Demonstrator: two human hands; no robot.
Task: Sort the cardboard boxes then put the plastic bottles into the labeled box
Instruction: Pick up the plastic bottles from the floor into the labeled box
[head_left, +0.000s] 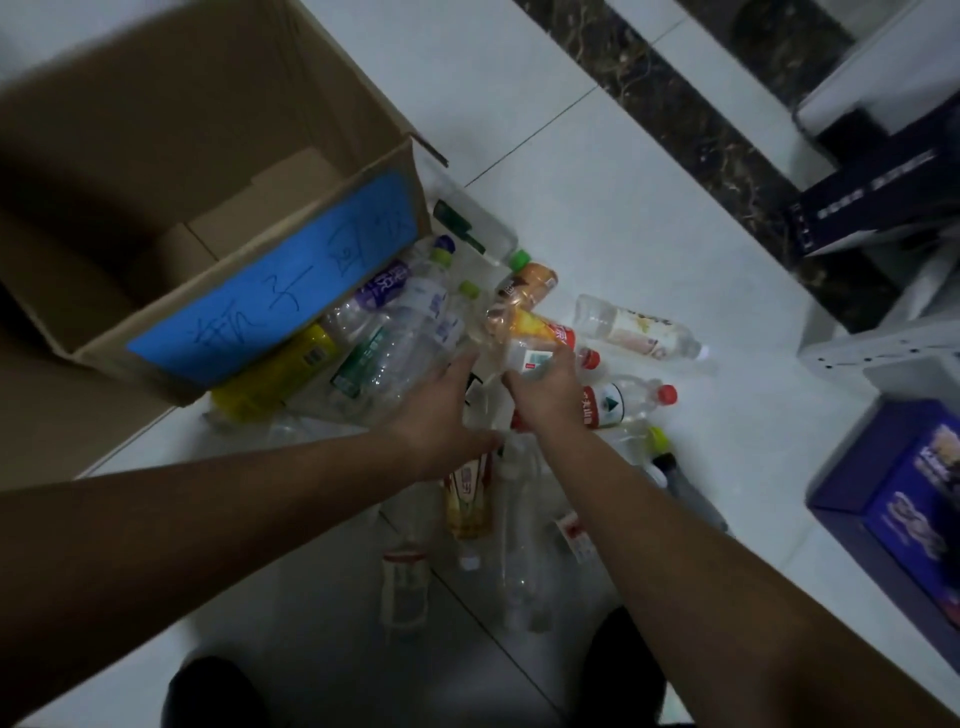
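The white tiled floor (597, 208) fills most of the shot, with a dark marbled strip (675, 104) running across the top right. The next biggest thing is the cardboard box (156, 130) at the upper left. It's plain brown with the top open, and a blue label (280, 280) with handwritten characters is stuck on the side facing the pile. A purple box (883, 493) with printed graphics sits well apart on the right edge.

The plastic bottles (405, 353) are heaped on the floor right against the labelled side of the box and spill down toward the person. They're mostly clear and crinkly, and all lying on their sides. One has a yellow label (280, 374) and is touching the box, and there's a purple-labelled one (384, 291) beside it. An orange one (530, 286) lies further out, and a red-capped one (628, 402) sits just right of the hands. A pale-labelled bottle (639, 330) lies a bit apart from the heap.

Both arms reach into the middle of the pile. The left hand (441, 410) has its fingers straight and close together, resting on the clear bottles. The right hand (545, 389) is curled round a white-labelled bottle (530, 358), though it's kinda blurry there.
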